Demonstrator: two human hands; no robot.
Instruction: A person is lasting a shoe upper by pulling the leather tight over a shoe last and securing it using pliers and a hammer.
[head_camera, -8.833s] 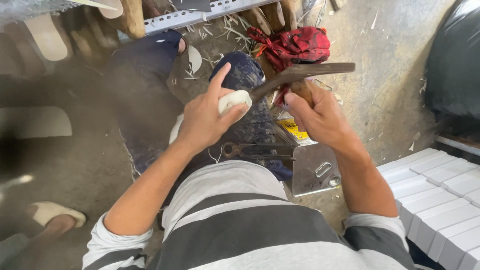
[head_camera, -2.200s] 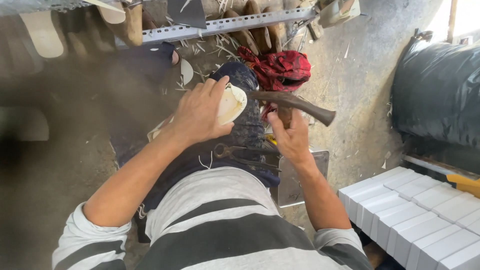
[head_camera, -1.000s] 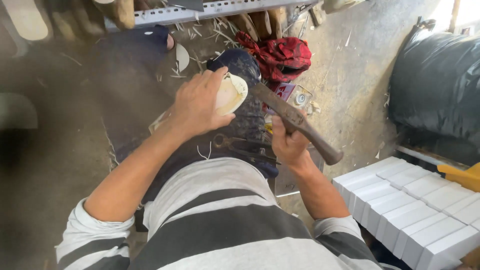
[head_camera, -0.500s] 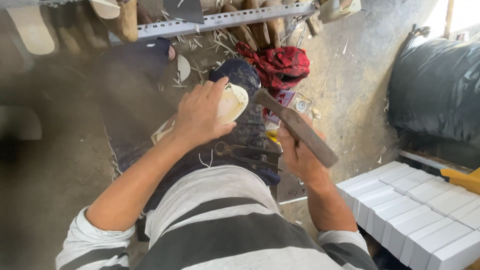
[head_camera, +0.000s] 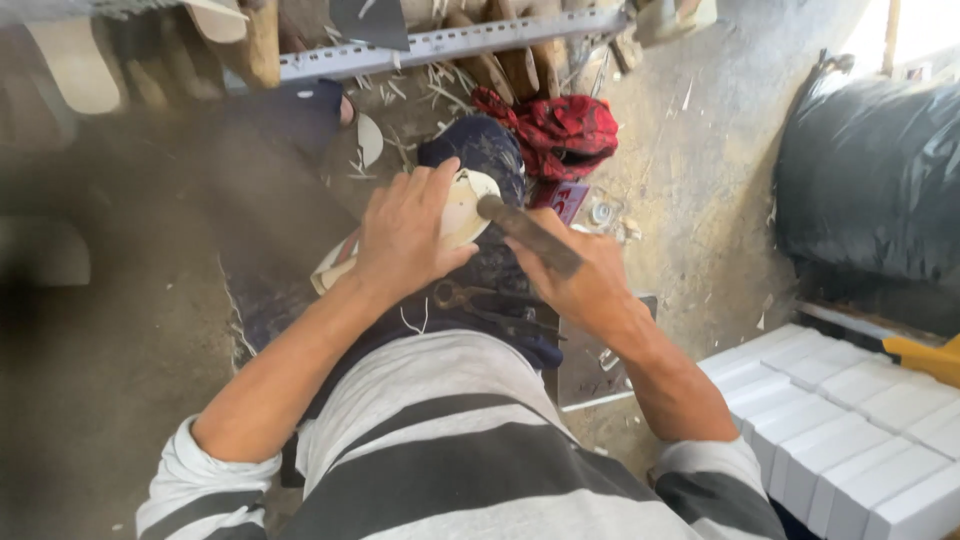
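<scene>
- Head view: left hand (head_camera: 408, 235) wrapped over a pale shoe sole (head_camera: 470, 205) propped on the knee, grip clenched on it, fingers spread across its upper face, toe end poking out to the right of the fingertips.
- Right hand (head_camera: 578, 285) closed round the wooden handle of a hammer (head_camera: 530, 232); grip grasping the handle near its lower end.
- Long axis of the hammer running from lower right, at the right hand, up and left to its head, which meets the edge of the sole just beside the left fingertips.
- Sole lying up and to the left of the right grip; left hand already on it, so nearer by far; right hand reaching it only through the tool.
- Dark pincers (head_camera: 478, 300) resting on the lap between the two forearms, just below the left wrist.
- Red patterned cloth (head_camera: 563, 135) on the floor beyond the knee; metal rail (head_camera: 440, 45) across the top with wooden pieces above it.
- White boxes (head_camera: 850, 420) stacked at lower right, a black bag (head_camera: 870, 170) behind them, well apart from both hands.
</scene>
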